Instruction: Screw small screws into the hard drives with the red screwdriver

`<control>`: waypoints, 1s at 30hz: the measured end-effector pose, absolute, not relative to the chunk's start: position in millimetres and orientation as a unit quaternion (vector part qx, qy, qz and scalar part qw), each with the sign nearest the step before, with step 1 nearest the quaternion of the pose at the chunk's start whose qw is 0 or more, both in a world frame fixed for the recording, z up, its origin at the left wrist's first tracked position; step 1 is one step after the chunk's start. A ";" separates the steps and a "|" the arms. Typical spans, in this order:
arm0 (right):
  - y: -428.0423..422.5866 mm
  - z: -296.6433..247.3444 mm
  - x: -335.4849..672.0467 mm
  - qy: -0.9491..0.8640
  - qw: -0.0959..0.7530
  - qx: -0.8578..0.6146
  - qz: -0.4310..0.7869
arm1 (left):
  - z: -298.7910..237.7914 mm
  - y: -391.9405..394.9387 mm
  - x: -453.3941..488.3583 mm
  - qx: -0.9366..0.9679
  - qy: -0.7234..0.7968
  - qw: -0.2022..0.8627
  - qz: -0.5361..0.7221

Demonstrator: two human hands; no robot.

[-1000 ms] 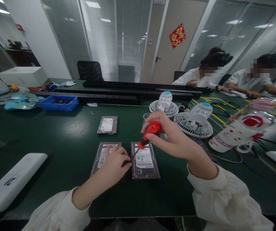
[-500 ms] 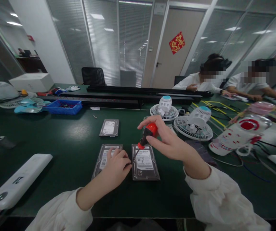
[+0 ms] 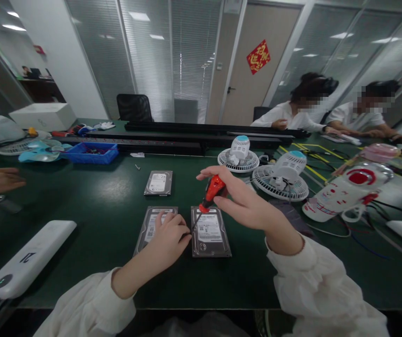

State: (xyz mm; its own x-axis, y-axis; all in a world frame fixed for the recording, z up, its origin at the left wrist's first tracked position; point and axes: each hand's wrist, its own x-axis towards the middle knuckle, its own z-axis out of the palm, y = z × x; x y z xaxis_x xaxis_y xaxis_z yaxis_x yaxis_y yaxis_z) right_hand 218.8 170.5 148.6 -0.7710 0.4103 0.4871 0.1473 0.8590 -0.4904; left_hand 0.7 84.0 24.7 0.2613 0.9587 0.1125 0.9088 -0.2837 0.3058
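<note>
My right hand (image 3: 244, 199) grips the red and black handle of a screwdriver (image 3: 213, 189) between thumb and fingers. The screwdriver tilts, its thin shaft running down left to the left edge of a hard drive (image 3: 209, 231), label side up. My left hand (image 3: 170, 238) lies partly over a second hard drive (image 3: 150, 224) beside it. Its thumb and forefinger are pinched together by the screwdriver's tip; what they hold there is hidden. A third, smaller-looking hard drive (image 3: 158, 182) rests farther back on the green table.
At left, another person's hand (image 3: 0, 181) reaches in above a grey cylinder (image 3: 4, 203). A white power bank (image 3: 28, 260) lies nearer. Behind are a blue tray (image 3: 91, 153) and black rails (image 3: 165, 146). Fan parts (image 3: 280, 180) and a bottle (image 3: 351, 182) stand right; two people sit beyond.
Another person's hand has come in farther from the left edge. The screwdriver's handle stands slightly more upright in my right hand. My left hand stays at the tip.
</note>
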 end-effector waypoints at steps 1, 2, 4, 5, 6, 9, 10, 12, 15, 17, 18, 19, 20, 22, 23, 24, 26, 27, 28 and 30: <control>170.8 149.1 219.2 -0.914 0.301 -0.143 0.233 | 24.2 84.2 0.5 0.789 0.592 0.089 0.138; 171.1 149.6 219.5 -0.911 0.299 -0.144 0.244 | 23.8 84.4 0.4 0.789 0.592 0.089 0.138; 171.7 150.7 219.3 -0.908 0.301 -0.172 0.234 | 23.6 84.7 0.3 0.789 0.592 0.088 0.137; 172.1 151.3 219.1 -0.908 0.305 -0.196 0.210 | 23.7 84.8 0.4 0.789 0.593 0.087 0.136; 172.3 151.8 218.8 -0.907 0.309 -0.221 0.180 | 23.9 84.9 0.5 0.789 0.593 0.087 0.135; 173.1 152.7 218.6 -0.904 0.309 -0.274 0.107 | 24.7 85.0 1.1 0.787 0.597 0.086 0.132; 173.3 152.5 218.8 -0.906 0.302 -0.279 0.099 | 25.0 85.0 1.2 0.786 0.598 0.085 0.132; 173.8 151.2 219.5 -0.911 0.296 -0.265 0.106 | 25.5 85.0 1.2 0.786 0.598 0.087 0.131; 174.7 147.4 220.2 -0.913 0.316 -0.206 0.155 | 26.0 85.0 0.8 0.787 0.597 0.091 0.129; 174.8 145.4 219.5 -0.906 0.331 -0.180 0.192 | 26.2 84.9 0.6 0.787 0.596 0.093 0.127; 174.6 144.9 218.8 -0.902 0.336 -0.181 0.204 | 26.4 84.9 0.7 0.787 0.596 0.093 0.127; 174.3 144.9 217.9 -0.897 0.339 -0.189 0.211 | 26.6 84.8 0.8 0.787 0.597 0.093 0.126; 174.0 145.2 217.1 -0.894 0.343 -0.202 0.208 | 26.8 84.7 0.9 0.786 0.598 0.092 0.126; 173.3 146.6 215.5 -0.890 0.351 -0.228 0.179 | 27.7 84.6 1.4 0.785 0.599 0.092 0.124; 173.1 147.2 214.9 -0.890 0.352 -0.240 0.163 | 28.4 84.5 1.6 0.785 0.600 0.092 0.123; 173.2 147.6 214.4 -0.890 0.352 -0.248 0.151 | 29.2 84.4 1.8 0.785 0.600 0.093 0.121; 173.9 147.1 213.4 -0.888 0.354 -0.255 0.142 | 31.0 84.2 2.2 0.785 0.601 0.094 0.118; 174.4 146.2 212.8 -0.887 0.359 -0.251 0.146 | 31.9 84.1 2.3 0.785 0.601 0.095 0.116; 175.0 145.0 212.1 -0.885 0.367 -0.242 0.153 | 32.8 84.0 2.5 0.785 0.602 0.095 0.114; 175.9 142.1 209.9 -0.882 0.385 -0.213 0.168 | 34.2 83.9 2.6 0.784 0.603 0.096 0.111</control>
State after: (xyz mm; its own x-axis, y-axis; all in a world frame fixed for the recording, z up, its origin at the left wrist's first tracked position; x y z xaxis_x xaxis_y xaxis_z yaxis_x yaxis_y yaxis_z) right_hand 209.9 175.9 142.1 -0.6134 0.5042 0.6079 0.2459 0.8534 -0.4596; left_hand 2.6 83.9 34.2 0.2471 0.9673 0.0576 0.9249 -0.2532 0.2837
